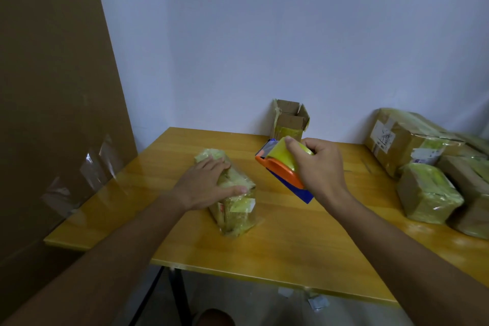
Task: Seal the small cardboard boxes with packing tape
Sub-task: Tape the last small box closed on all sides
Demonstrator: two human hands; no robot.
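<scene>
Resting flat with fingers straight, the left hand pressed a tape-wrapped small box lying mid-tabletop. Just right of it, the right hand gripped an orange-and-blue tape dispenser held above the wood. Taped boxes sat far right.

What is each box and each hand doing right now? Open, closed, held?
Left hand: flat, pressing on the taped box.
Taped box: closed, wrapped in tape, lying on the table.
Right hand: gripping the tape dispenser.
Tape dispenser: held above the table.
Back box: flaps open, upright by the wall.
Boxes at right: taped shut.
</scene>
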